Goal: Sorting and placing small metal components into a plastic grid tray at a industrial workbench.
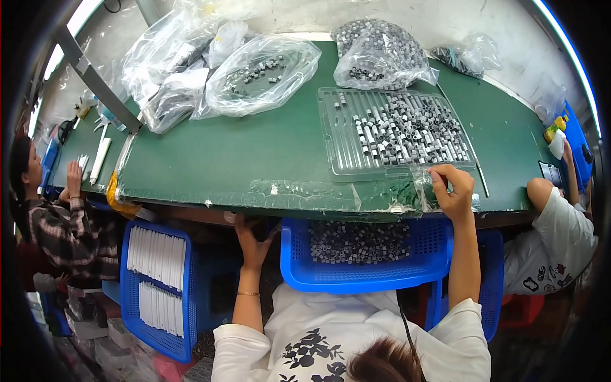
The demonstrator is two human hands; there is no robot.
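Just under the table's front edge is my left hand (253,243), left of a blue plastic basket (366,280). Its thumb and fingers are apart, and I see nothing between them. Small dark grey cylindrical pieces (363,242) fill the basket's middle. My right hand (454,191) is over the table edge, fingers curled and thumb against forefinger, close to the front rim of a clear plastic tray (337,143). Whatever the pinch holds, if anything, is hidden. Several grey and white cylindrical pieces (414,130) stand and lie in the grooved tray.
On the green table (223,159) are a bulging clear bag of grey pieces (379,54), an open bag (264,73) and a thin rod (464,127). A blue basket of white tubes (156,254) stands at left. Co-workers sit left (73,235) and right (554,235).
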